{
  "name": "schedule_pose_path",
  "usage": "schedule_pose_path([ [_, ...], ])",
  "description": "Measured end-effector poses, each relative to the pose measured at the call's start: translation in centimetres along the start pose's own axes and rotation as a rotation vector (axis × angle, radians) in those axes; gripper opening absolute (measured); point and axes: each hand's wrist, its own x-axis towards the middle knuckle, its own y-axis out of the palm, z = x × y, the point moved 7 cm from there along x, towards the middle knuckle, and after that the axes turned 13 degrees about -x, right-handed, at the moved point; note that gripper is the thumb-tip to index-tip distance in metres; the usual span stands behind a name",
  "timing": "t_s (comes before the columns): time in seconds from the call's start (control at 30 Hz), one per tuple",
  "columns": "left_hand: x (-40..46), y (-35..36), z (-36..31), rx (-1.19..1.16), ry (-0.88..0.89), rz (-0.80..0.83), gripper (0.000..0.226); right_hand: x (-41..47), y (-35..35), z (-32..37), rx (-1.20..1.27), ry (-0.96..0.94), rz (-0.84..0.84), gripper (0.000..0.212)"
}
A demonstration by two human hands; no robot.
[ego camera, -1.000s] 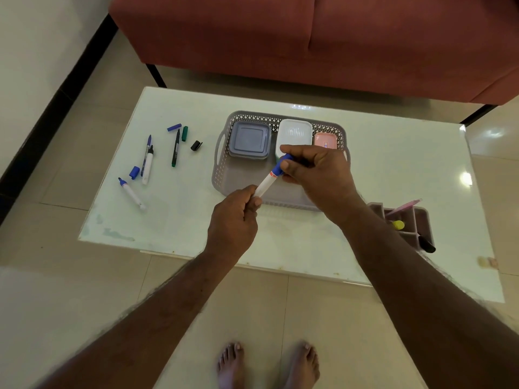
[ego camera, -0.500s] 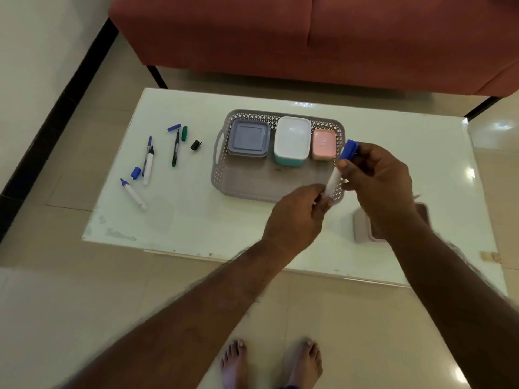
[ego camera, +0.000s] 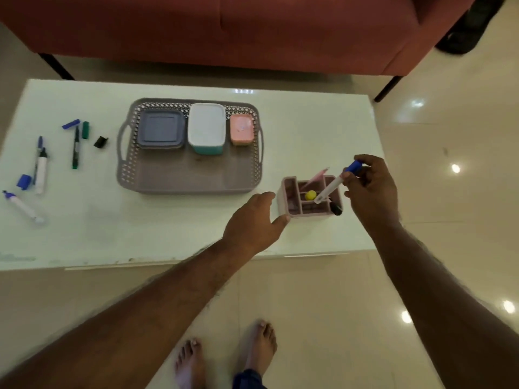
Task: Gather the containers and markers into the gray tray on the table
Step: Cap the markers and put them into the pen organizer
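Note:
The gray tray [ego camera: 157, 178] sits mid-table with a gray-lidded container [ego camera: 161, 128], a white and teal container [ego camera: 207, 127] and a small pink container [ego camera: 241, 129] along its far side. My right hand [ego camera: 370, 186] pinches a white marker with a blue cap [ego camera: 332, 185] by its capped end, its tail tilted down into a pink divided holder [ego camera: 292, 203]. My left hand [ego camera: 254, 220] hovers just left of that holder with relaxed fingers, holding nothing. Several loose markers [ego camera: 41, 171] and caps [ego camera: 24, 181] lie on the table's left part.
The white glass table [ego camera: 309, 130] has its near edge just under my left wrist. A red sofa [ego camera: 224, 29] stands behind it. The holder also carries a yellow-topped item [ego camera: 310, 195], a pink stick [ego camera: 318, 175] and a black marker [ego camera: 336, 209]. My bare feet are on the tiled floor.
Both hands carried the capped marker rightward from over the tray. My left hand let go of it and opened; my right hand now lowers its tail into the pink holder.

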Motion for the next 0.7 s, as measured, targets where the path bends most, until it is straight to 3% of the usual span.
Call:
schedule_pose_path([
  [0.33,1.9,4.6,-0.8,0.152,-0.026,0.079,0.073,0.8,-2.0,-2.2,-0.052,-0.065,-0.168,0.030],
  [0.7,2.8,6.1,0.1,0.243,-0.049,0.063,0.077,1.5,1.5,-4.6,-0.232,-0.049,0.042,0.021],
])
